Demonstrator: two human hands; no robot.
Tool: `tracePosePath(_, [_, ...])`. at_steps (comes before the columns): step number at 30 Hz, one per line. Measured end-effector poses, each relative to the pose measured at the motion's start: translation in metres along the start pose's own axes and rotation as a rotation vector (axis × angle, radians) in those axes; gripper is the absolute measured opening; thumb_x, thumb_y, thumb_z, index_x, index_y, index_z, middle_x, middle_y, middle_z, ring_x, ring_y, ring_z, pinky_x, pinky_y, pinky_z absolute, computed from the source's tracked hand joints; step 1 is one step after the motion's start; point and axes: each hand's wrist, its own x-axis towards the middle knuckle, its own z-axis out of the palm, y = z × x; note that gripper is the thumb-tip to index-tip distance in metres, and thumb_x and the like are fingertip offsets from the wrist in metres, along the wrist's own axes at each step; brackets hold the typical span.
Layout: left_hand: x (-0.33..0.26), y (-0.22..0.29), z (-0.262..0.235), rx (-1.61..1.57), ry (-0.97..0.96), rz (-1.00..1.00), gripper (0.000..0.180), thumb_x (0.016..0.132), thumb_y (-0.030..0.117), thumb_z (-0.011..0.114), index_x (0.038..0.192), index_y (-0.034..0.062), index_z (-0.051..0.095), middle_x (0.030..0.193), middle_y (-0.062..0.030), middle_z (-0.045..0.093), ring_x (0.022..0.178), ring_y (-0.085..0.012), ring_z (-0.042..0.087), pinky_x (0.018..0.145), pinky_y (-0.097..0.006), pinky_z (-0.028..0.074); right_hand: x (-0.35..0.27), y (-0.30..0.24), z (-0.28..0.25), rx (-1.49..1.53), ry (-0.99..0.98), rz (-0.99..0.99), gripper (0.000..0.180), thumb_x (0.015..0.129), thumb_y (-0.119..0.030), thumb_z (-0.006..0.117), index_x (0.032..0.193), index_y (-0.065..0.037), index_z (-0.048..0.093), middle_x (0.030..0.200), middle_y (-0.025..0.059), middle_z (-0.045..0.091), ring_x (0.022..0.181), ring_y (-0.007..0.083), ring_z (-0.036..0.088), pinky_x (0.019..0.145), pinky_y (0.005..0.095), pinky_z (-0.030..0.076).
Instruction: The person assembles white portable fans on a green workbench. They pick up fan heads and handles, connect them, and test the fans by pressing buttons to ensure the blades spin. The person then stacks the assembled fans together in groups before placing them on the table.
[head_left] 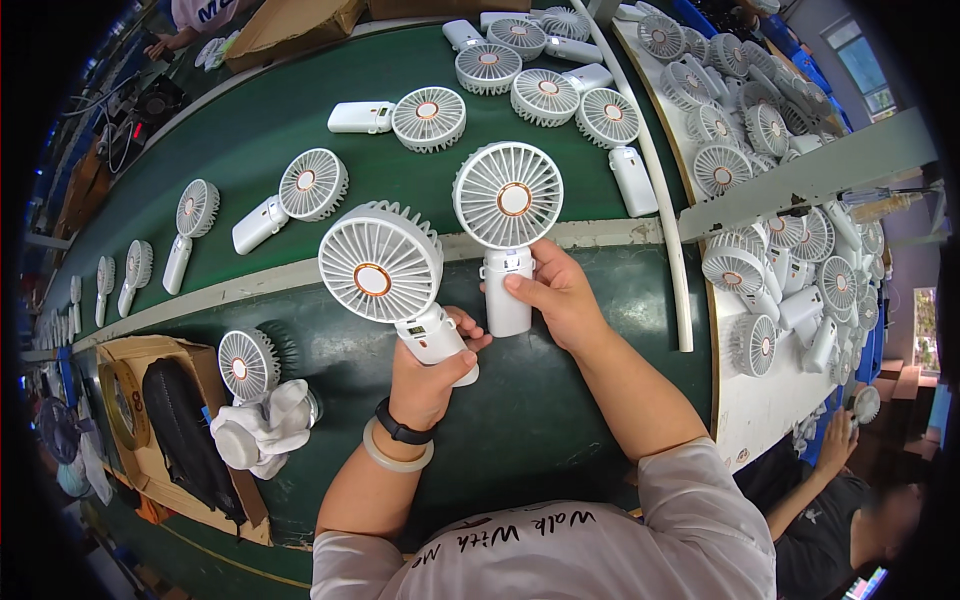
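My left hand [425,375] is closed around the handle of a white handheld fan [381,262], whose round grille tilts up and to the left. A small dark display shows on that handle. In my right hand [560,298] is a second white handheld fan [509,195], upright, its handle pinched between thumb and fingers. Both fans have a copper-coloured ring round a white centre. They are held side by side above the near green table [560,400], the right one slightly farther off. A dark band and a pale bangle circle my left wrist.
Several like fans lie along the green belt [400,185] beyond, and many are heaped on a white table [735,400] at right. A cardboard box [230,470] with a black pouch stands left, beside white gloves [265,425] and another fan [248,365]. A white pipe [665,220] divides belt and heap.
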Motion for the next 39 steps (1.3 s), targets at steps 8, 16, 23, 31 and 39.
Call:
tracePosePath(8, [0.001,0.001,0.002,-0.038,0.025,-0.017,0.051,0.068,-0.001,0.066,0.114,0.0074,0.046,0.109,-0.0076,0.052,0.100,-0.0204,0.053,0.091,-0.044,0.046,0.001,0.002,0.000,0.014,0.034,-0.031,0.047,0.083,-0.005,0.059,0.127,-0.002,0.041,0.112,0.0114,0.057,0.100,0.0210,0.059,0.088,0.0344,0.046])
tracePosePath(16, [0.001,-0.002,0.001,-0.057,-0.016,0.033,0.064,0.068,0.003,0.068,0.125,0.0089,0.039,0.122,-0.0099,0.047,0.114,-0.0236,0.046,0.098,-0.044,0.039,0.001,0.003,-0.005,0.014,0.017,-0.001,0.046,0.083,-0.007,0.060,0.126,-0.001,0.042,0.110,0.0095,0.058,0.100,0.0196,0.059,0.088,0.0333,0.046])
tracePosePath(23, [-0.001,0.001,0.003,-0.119,-0.089,0.085,0.071,0.069,0.010,0.072,0.129,0.0038,0.035,0.121,-0.0105,0.048,0.110,-0.0207,0.050,0.090,-0.034,0.044,-0.006,-0.005,0.021,-0.595,-0.256,-0.402,0.037,0.086,-0.023,0.060,0.116,-0.002,0.056,0.118,0.0125,0.046,0.109,0.0227,0.046,0.091,0.0325,0.040])
tracePosePath(31, [0.000,-0.007,-0.005,0.222,-0.167,0.082,0.067,0.065,-0.003,0.065,0.127,0.0013,0.039,0.119,-0.0085,0.050,0.109,-0.0173,0.049,0.094,-0.032,0.038,0.125,-0.041,-0.007,-1.239,0.207,-0.571,0.035,0.075,-0.017,0.066,0.107,-0.004,0.059,0.112,0.0161,0.055,0.108,0.0341,0.048,0.095,0.0403,0.037])
tracePosePath(39, [0.001,-0.003,-0.006,0.087,-0.149,0.135,0.073,0.065,0.008,0.072,0.129,0.0059,0.036,0.119,-0.0118,0.050,0.109,-0.0223,0.052,0.090,-0.036,0.045,0.142,-0.067,0.019,-1.793,0.315,-0.047,0.074,0.066,-0.034,0.073,0.129,-0.007,0.045,0.126,0.0222,0.043,0.120,0.0369,0.038,0.098,0.0431,0.034])
